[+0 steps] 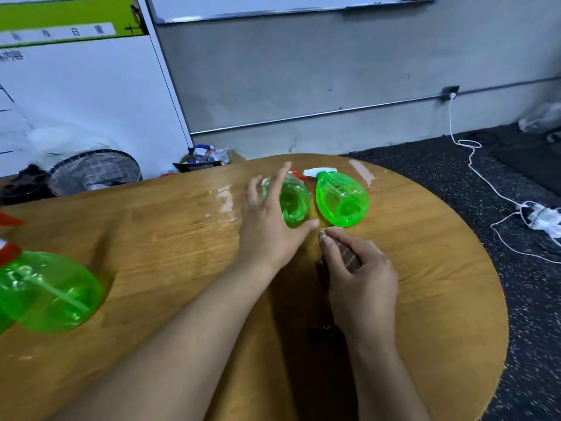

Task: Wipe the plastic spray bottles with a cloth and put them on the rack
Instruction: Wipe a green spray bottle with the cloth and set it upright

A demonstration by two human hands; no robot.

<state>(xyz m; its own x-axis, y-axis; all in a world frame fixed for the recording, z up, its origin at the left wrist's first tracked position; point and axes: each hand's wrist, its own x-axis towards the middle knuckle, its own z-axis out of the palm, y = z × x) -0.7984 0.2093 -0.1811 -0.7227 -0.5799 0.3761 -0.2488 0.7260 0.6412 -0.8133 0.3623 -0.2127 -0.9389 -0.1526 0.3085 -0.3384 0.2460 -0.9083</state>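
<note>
- Left hand (267, 226) spread flat, fingers straight, over lying bottle (293, 205), probably to take it for wiping
- Right hand (358, 268) curled around brown cloth (346, 253), kept ready just beside
- Other bottles (341, 199) (51, 293) lying on tabletop (151, 226); no rack visible

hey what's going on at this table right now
A person is cleaning green plastic spray bottles at a round wooden table. The left hand reaches with spread fingers over a bottle with a red sprayer lying on its side. The right hand holds a bunched brownish cloth just behind it. A bottle with a white sprayer lies beside the first, and another bottle sits at the table's left edge. No rack is in view.
</note>
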